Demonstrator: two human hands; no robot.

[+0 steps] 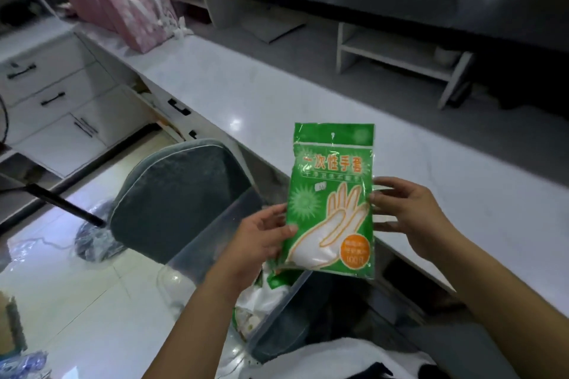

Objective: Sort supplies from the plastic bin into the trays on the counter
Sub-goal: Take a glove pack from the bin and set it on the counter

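A green packet of disposable gloves (332,194), printed with a white hand, is held upright above the clear plastic bin (215,234). My left hand (261,237) grips its lower left edge, thumb on the front. My right hand (409,215) pinches its right edge. The bin sits on a dark cushioned chair (172,194) and holds more white and green packets (264,295) at its bottom. The white counter (246,95) runs behind the packet; no trays show in this view.
Pink gift bags (135,6) stand at the far end of the counter. White drawers (52,95) are at the left. A white shelf unit (400,52) stands beyond the counter. Plastic bags (95,240) lie on the glossy floor.
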